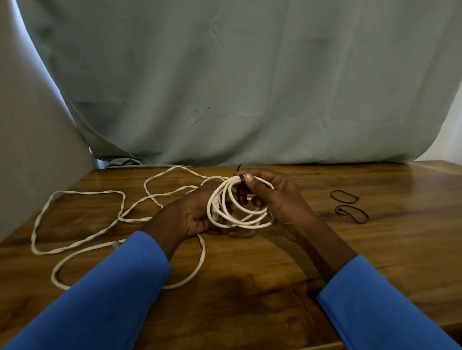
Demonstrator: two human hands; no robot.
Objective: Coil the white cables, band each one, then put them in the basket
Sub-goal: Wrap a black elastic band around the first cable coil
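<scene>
Centrally, coiled cable [214,202]: several white loops held just above the table [386,247] between both hands; oval, long axis running left to right, open face tilted up toward the viewer.
Left hand [192,216]: fingers curl round the coil's left edge.
Right hand [278,199]: thumb and fingers pinch a black band [241,178] wrapped over the coil's top.
Loose cable [87,192]: sprawls in open loops on the table, left of the hands.
Spare bands [357,198]: two black loops lying flat, right of the hands.

A coiled white cable [217,199] wore a black band [241,178] at its top, a loose cable [87,193] sprawled left, and two spare bands [344,196] lay right.
</scene>
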